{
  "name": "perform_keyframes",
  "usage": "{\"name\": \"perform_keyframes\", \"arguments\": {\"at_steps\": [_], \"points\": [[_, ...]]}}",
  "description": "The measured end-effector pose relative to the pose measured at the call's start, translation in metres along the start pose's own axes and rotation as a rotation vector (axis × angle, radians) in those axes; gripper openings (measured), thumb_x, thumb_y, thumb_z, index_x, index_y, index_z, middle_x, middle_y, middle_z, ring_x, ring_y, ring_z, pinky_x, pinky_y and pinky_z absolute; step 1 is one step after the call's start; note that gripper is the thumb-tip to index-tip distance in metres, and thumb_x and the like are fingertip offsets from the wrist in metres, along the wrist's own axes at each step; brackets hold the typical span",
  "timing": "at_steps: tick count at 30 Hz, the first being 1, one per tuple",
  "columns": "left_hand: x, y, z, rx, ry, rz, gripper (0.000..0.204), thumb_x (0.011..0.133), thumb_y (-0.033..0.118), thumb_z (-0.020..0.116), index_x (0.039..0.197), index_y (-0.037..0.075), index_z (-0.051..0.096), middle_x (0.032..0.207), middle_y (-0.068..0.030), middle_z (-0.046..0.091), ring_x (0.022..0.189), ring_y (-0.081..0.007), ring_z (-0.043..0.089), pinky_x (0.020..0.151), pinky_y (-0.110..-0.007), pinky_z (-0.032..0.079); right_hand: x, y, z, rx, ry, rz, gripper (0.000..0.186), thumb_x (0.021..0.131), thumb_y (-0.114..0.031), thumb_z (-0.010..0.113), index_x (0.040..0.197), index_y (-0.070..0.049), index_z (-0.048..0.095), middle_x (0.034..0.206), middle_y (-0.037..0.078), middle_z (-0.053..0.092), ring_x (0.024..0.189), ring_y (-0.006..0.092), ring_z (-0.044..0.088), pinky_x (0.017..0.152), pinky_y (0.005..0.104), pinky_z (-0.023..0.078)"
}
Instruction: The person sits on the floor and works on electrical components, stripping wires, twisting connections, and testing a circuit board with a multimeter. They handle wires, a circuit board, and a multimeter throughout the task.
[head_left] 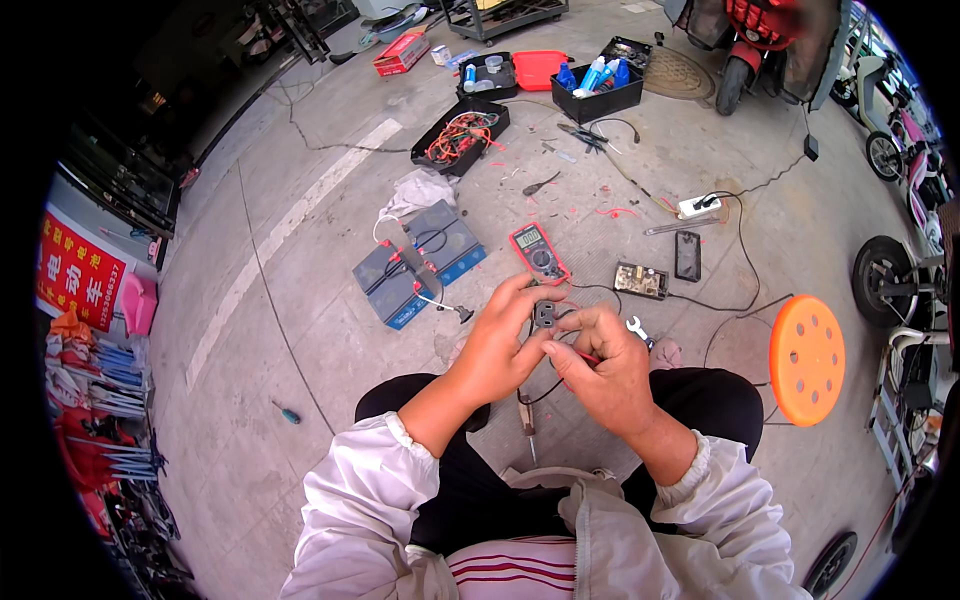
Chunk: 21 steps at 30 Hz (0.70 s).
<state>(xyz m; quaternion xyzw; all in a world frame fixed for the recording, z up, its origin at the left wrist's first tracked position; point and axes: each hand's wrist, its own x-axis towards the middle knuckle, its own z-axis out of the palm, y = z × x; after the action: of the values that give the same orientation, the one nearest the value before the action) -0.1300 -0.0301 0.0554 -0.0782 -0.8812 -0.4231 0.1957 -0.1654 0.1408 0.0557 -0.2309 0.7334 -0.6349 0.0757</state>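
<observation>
Above my knees, my left hand (pixel 497 340) grips a small black plug connector (pixel 545 314), its slotted face turned up. My right hand (pixel 603 365) is closed beside it, fingertips close against the connector. Part of a red test probe (pixel 591 358) shows at the right hand's fingers; the rest is hidden. Just beyond lies a red multimeter (pixel 540 252), its screen lit. Right of it are an opened charger with a bare circuit board (pixel 641 280) and its black casing (pixel 687 256). Two battery blocks (pixel 446 240) joined by wires stand to the left.
A screwdriver (pixel 528 425) lies between my feet and a wrench (pixel 639 330) by my right knee. An orange stool (pixel 806 360) stands right. Farther off are a white power strip (pixel 698 206), a wire tray (pixel 462 135) and a bottle box (pixel 597 92). Cables cross the floor.
</observation>
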Motion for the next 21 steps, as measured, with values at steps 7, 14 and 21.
{"name": "perform_keyframes", "arguments": {"at_steps": [7,14,21], "points": [[-0.004,-0.011,-0.016,-0.325,0.078,-0.139,0.018,0.096,0.006,0.051,0.114,0.002,0.054,0.117,-0.0105,0.052,0.110,-0.0205,0.049,0.097,-0.034,0.041,-0.044,0.053,0.022,-0.052,-0.173,0.238,0.020,0.085,-0.007,0.063,0.104,-0.002,0.058,0.075,0.014,0.063,0.066,0.0263,0.064,0.063,0.0385,0.050],[-0.013,-0.023,-0.032,-0.668,0.161,-0.201,0.019,0.103,0.019,0.047,0.102,0.002,0.057,0.101,-0.0072,0.055,0.078,-0.0100,0.042,0.088,-0.031,0.042,-0.128,0.230,0.040,-0.379,-0.445,0.186,0.024,0.083,-0.006,0.056,0.105,-0.003,0.066,0.087,0.020,0.066,0.083,0.0377,0.065,0.076,0.0437,0.052],[-0.013,-0.026,-0.046,-0.537,0.298,-0.171,0.025,0.105,0.022,0.043,0.104,0.001,0.058,0.105,-0.0101,0.056,0.071,-0.0075,0.041,0.063,-0.023,0.035,-0.102,0.267,0.023,0.328,0.056,1.061,0.017,0.090,-0.003,0.052,0.101,-0.002,0.065,0.072,0.003,0.057,0.054,0.0125,0.046,0.052,0.0290,0.041]]}}
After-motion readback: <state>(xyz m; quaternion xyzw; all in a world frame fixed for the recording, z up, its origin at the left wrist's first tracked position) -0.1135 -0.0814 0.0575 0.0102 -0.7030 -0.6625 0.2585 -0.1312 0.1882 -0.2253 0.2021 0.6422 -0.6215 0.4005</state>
